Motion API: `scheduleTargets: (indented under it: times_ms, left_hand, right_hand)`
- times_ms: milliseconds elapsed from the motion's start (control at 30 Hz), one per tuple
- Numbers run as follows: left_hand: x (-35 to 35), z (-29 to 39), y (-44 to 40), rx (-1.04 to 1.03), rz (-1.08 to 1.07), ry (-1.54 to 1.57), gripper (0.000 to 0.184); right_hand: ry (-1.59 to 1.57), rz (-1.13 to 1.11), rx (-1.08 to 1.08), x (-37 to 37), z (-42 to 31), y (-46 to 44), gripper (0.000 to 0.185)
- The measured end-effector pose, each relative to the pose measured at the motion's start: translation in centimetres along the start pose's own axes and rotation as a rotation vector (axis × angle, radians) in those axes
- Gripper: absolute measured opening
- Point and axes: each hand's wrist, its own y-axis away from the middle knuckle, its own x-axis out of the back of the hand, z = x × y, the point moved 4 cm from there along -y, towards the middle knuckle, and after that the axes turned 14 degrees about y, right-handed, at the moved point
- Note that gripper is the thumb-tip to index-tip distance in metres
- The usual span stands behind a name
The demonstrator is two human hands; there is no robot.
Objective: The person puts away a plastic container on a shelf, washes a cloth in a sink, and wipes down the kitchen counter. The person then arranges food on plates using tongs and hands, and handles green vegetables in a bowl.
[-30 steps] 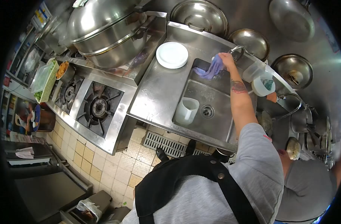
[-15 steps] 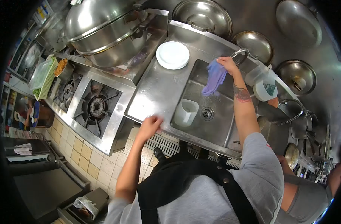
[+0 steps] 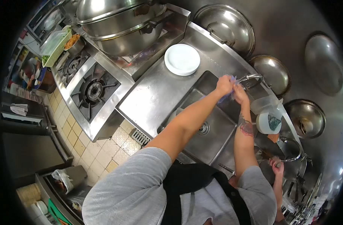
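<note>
Stainless steel covers the wall [image 3: 299, 22] behind the sink [image 3: 216, 138], with round metal pans [image 3: 272, 75] standing or hanging along it. On the steel desk [image 3: 141, 99] left of the basin sits a stack of white plates [image 3: 182, 60]; beyond that desk are a gas burner [image 3: 93, 90] and a big lidded steamer [image 3: 122, 30]. Over the back of the basin, close to the curved faucet [image 3: 254, 77], both hands grip a bunched purple cloth [image 3: 224, 98]. The left hand [image 3: 224, 84] is closed round it, fingers folded in; the right hand [image 3: 239, 93] is also curled shut on it, just beside the left, the fingers slightly blurred. Right of the basin stands a white tub [image 3: 267, 123] with a green scourer [image 3: 274, 122], and a clear container [image 3: 264, 104] near it. Lower right, another person's hand [image 3: 277, 165] shows near a second faucet [image 3: 291, 150].
</note>
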Motion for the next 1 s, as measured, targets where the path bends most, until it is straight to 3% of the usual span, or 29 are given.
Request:
scheduleTargets:
  times_ms: [67,100,167,233,300,333,367,433,467,533,600,633,667,700,733,833,867,967,1000]
  left_hand:
    - [0.7,1.4,-0.6,0.208,-0.006,0.297,0.029]
    - [0.7,0.3,-1.3,0.297,0.042,0.592,0.028]
    - [0.4,-2.7,-2.0,0.477,0.139,1.186,0.028]
    - [2.9,-1.4,-0.4,0.546,0.15,1.289,0.031]
    - [2.8,-1.7,1.2,0.598,0.122,1.186,0.038]
    - [1.0,-4.3,1.3,0.589,0.066,1.169,0.021]
    - [-0.2,-6.3,1.5,0.644,0.115,1.003,0.019]
    - [-2.2,-9.8,1.4,0.734,0.206,0.664,0.017]
    - [-3.2,-13.9,0.3,0.747,0.345,0.743,0.016]
    - [-4.9,-15.9,-0.7,0.666,0.095,1.379,0.015]
    - [-5.0,-14.5,-1.4,0.256,-0.142,0.54,0.019]
    - [-4.8,-13.2,-1.4,0.063,-0.13,0.163,0.022]
    - [-5.0,-11.8,-1.3,0.113,-0.179,-0.016,0.022]
    - [-4.2,-9.1,-0.8,0.379,-0.05,0.149,0.022]
    - [-3.3,-6.2,0.0,0.618,0.139,0.326,0.022]
    - [-2.0,-6.3,-1.5,0.664,0.022,0.778,0.026]
    - [-1.0,-5.7,-1.4,0.635,0.005,0.726,0.031]
    - [0.7,1.0,1.3,0.503,0.078,0.48,0.033]
    - [0.5,0.8,1.5,0.522,0.042,0.442,0.033]
  right_hand:
    - [0.119,0.046,-0.216,0.9,4.0,1.2,0.027]
    - [0.179,0.071,-0.323,1.4,5.4,1.5,0.032]
    - [0.043,0.027,-0.181,1.7,6.5,1.5,0.034]
    - [-0.271,0.107,-0.063,1.9,6.1,2.4,0.035]
    - [-0.757,0.293,0.051,-1.2,1.8,2.4,0.035]
    - [-0.641,0.528,0.102,-2.4,0.2,2.2,0.034]
    - [-0.518,0.755,0.154,-3.6,-0.6,2.2,0.034]
    - [-0.135,0.892,0.216,-6.3,-2.2,3.5,0.034]
    - [0.098,0.956,0.238,-7.9,-3.8,4.6,0.036]
    - [0.393,0.893,0.336,-9.4,-5.9,5.5,0.034]
    - [0.551,0.917,0.476,-8.3,-6.0,4.4,0.028]
    - [0.518,0.949,0.425,-6.0,-4.6,2.9,0.027]
    - [0.486,0.984,0.376,-3.6,-3.3,1.5,0.027]
    - [0.454,1.019,0.329,-2.4,-2.5,0.9,0.026]
    - [0.488,1.106,0.446,-3.3,-3.8,1.6,0.024]
    - [0.676,0.976,0.371,-8.0,-7.9,4.3,0.021]
    - [0.591,0.93,0.382,-8.2,-6.5,3.7,0.021]
    - [0.798,1.022,0.399,-5.2,-6.2,1.9,0.021]
    - [0.578,1.042,0.302,-4.1,-5.7,1.2,0.021]
